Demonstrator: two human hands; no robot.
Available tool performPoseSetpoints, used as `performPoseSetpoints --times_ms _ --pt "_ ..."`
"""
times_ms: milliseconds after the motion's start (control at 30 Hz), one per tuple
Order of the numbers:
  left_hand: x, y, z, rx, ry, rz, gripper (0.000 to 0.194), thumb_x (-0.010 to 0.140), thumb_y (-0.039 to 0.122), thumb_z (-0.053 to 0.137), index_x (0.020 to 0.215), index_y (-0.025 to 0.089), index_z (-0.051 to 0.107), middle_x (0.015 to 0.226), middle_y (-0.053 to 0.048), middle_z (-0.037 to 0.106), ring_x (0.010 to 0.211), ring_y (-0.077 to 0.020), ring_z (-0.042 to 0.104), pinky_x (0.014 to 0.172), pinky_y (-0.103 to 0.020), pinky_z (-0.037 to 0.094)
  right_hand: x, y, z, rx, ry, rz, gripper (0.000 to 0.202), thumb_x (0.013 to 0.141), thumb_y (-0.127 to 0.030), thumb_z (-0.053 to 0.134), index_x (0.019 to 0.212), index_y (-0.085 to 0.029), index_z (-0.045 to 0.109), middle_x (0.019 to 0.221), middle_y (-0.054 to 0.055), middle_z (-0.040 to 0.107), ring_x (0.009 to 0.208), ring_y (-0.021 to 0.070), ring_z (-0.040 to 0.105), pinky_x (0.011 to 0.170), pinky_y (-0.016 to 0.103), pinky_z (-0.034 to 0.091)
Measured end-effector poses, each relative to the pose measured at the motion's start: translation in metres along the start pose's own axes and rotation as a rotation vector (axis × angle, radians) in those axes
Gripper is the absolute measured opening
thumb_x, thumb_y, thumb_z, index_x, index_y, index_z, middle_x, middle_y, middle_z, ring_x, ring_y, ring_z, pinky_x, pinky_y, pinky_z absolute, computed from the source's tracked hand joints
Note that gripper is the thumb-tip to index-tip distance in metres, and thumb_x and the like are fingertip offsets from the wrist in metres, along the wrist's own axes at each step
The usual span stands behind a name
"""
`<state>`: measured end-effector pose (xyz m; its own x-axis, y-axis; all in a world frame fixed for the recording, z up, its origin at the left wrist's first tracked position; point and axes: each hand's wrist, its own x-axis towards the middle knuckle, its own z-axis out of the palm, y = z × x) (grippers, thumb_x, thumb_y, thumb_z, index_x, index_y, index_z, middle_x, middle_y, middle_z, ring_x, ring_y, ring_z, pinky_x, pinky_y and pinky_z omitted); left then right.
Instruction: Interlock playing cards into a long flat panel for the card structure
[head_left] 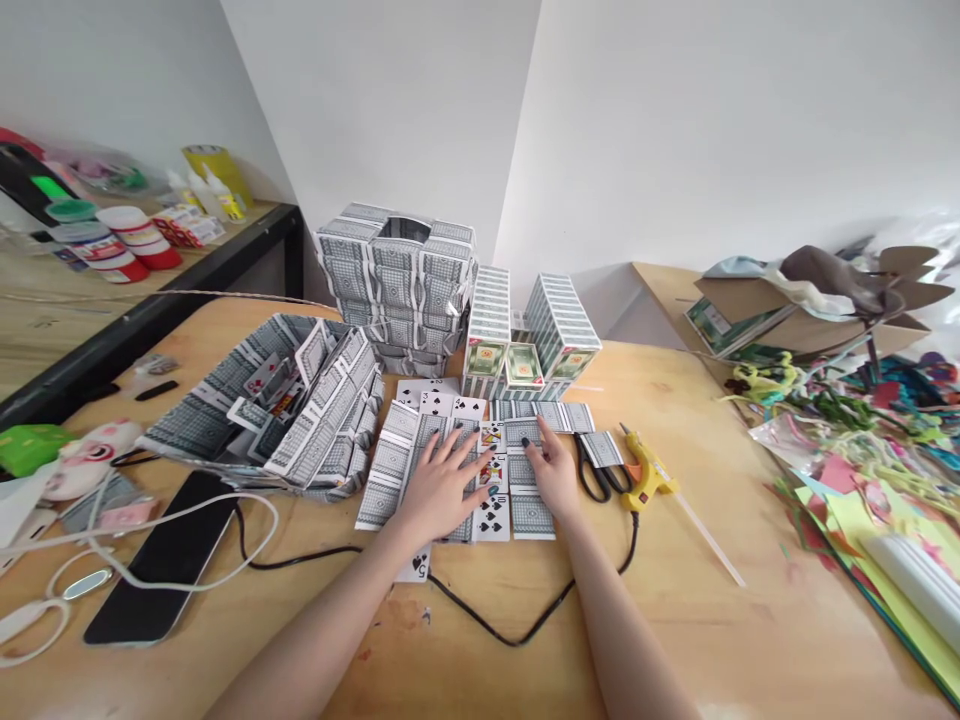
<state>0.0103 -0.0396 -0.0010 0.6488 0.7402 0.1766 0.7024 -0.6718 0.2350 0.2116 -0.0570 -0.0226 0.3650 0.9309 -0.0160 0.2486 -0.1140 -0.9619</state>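
Note:
Playing cards point(493, 518) lie in rows on the wooden table, some face up and some showing patterned backs. My left hand point(444, 485) rests with fingers spread over a block of face-down cards. At the right side of the layout, my right hand point(551, 468) lies on a column of face-down cards point(532, 516), its index finger extended. Right of it are black-handled scissors point(595, 480) with a card on top, and a yellow glue gun point(649, 478) with a clear stick.
Behind the cards stand a tall card-covered structure point(405, 280) and stacked card boxes point(564, 325). A card-made basket point(277, 400) and a black phone point(169, 560) are at left. A black cable point(517, 640) loops in front. Coloured scraps point(862, 480) pile at right.

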Motion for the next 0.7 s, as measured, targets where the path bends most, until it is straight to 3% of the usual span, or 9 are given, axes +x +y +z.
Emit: performPoseSetpoints --times_ms 333,700 --pt "0.0 0.0018 -0.0014 -0.005 0.025 -0.005 0.046 0.086 0.052 0.036 0.128 0.035 0.043 0.142 0.003 0.034 0.131 -0.026 0.024 0.106 -0.049 0.02 0.0009 0.0013 0.002 -0.025 0.023 -0.04 0.068 0.077 -0.042 0.052 0.137 -0.016 0.032 0.113 0.009 0.062 0.101 0.0229 0.057 0.087 0.038 0.045" --pt "-0.0001 0.0009 0.0 -0.005 0.016 -0.003 0.047 0.086 0.052 0.034 0.13 0.036 0.04 0.143 0.004 0.032 0.133 -0.0253 0.022 0.107 -0.048 0.019 -0.0014 -0.0018 0.0019 -0.14 0.039 -0.035 0.065 0.078 -0.04 0.049 0.136 -0.015 0.034 0.114 0.009 0.061 0.098 0.0229 0.058 0.087 0.039 0.043"
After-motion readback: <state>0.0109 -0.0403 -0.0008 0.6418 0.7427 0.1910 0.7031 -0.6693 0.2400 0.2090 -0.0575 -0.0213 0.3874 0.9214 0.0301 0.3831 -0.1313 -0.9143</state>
